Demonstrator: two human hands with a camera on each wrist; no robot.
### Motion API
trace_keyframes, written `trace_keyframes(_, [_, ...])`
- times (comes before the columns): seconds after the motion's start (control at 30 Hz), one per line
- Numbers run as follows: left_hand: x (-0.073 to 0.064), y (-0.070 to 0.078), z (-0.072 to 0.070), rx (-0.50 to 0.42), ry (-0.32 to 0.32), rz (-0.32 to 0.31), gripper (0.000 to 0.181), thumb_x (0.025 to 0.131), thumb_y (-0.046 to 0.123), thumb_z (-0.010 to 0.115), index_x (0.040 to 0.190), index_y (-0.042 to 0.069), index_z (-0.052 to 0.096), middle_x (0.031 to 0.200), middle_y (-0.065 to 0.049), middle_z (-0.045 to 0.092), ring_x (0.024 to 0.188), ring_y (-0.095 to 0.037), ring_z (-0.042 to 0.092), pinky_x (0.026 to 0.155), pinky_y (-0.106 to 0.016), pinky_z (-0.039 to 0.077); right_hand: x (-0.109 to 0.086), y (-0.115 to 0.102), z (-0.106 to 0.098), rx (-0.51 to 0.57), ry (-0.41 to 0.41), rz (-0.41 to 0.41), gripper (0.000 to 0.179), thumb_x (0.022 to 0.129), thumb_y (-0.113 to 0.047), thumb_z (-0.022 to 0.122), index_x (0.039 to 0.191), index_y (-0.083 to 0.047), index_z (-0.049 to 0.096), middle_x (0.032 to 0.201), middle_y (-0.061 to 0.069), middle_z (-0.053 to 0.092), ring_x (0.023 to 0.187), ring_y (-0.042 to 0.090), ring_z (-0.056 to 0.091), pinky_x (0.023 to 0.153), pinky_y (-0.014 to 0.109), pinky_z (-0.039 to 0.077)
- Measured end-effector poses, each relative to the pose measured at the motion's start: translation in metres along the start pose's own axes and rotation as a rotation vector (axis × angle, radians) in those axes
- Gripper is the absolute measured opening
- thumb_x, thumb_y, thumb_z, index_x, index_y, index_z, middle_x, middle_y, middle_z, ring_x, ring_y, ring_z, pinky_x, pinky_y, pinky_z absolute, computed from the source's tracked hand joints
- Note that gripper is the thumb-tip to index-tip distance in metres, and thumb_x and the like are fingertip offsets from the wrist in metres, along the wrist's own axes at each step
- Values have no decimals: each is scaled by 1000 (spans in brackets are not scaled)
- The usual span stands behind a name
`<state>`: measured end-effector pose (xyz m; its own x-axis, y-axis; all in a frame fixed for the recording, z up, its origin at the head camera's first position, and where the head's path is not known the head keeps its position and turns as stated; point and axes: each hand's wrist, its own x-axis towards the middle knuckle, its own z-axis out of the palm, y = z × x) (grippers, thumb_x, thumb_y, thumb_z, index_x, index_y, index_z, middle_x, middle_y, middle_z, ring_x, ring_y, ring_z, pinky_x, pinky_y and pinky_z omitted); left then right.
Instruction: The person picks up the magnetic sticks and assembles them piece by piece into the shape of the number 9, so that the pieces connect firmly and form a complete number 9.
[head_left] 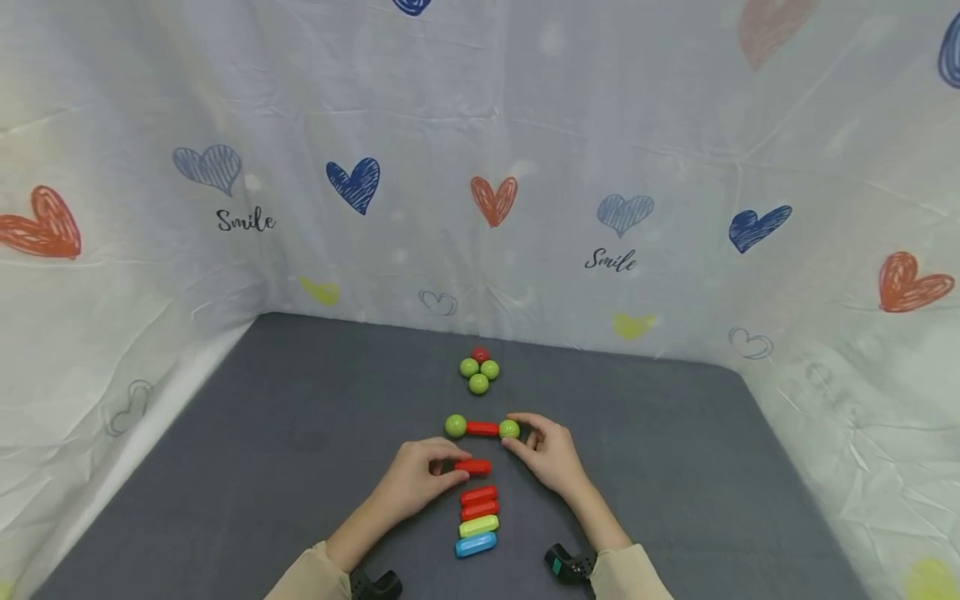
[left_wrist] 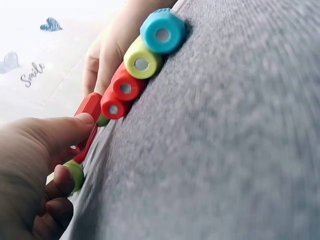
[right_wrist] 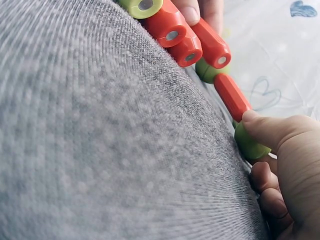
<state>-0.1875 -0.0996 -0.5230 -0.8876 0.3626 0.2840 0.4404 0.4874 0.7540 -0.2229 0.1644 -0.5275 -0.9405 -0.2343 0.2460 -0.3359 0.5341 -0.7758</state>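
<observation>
My left hand (head_left: 422, 479) pinches a red magnetic rod (head_left: 474, 467) by its left end, in front of a joined piece on the table. That piece is a red rod (head_left: 482, 428) with a green ball (head_left: 455, 426) at its left end and another green ball (head_left: 509, 429) at its right. Thumb and fingers of my right hand (head_left: 551, 452) grip the right ball. In the right wrist view the held rod (right_wrist: 212, 42) shows a grey metal disc in its end. Toward me lie two more red rods (head_left: 480, 510), a yellow-green rod (head_left: 478, 527) and a blue rod (head_left: 476, 545) in a row.
Behind the joined piece, a red ball (head_left: 480, 355) and three green balls (head_left: 478, 384) sit clustered on the dark grey tabletop (head_left: 337, 392). A white curtain (head_left: 420, 267) printed with hearts hangs around the table's back and sides.
</observation>
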Motion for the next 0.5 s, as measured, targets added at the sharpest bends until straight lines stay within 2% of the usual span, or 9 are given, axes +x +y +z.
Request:
trace_keyframes(0.13, [-1, -2, -6, 19, 47, -19, 24, 86, 16, 90, 109, 19, 85, 97, 11, 75, 57, 0, 45, 53, -22, 42, 0, 0, -1, -6, 1, -17, 40, 92, -22, 86, 129, -11, 76, 58, -8, 54, 47, 3, 46, 51, 23, 41])
trace_keyframes(0.5, [-9, -8, -22, 84, 183, -154, 23, 84, 15, 92, 106, 19, 86, 97, 9, 75, 59, -3, 46, 55, -23, 40, 0, 1, -2, -12, -5, -22, 41, 92, -23, 86, 130, -10, 76, 59, -10, 54, 48, 4, 47, 52, 23, 41])
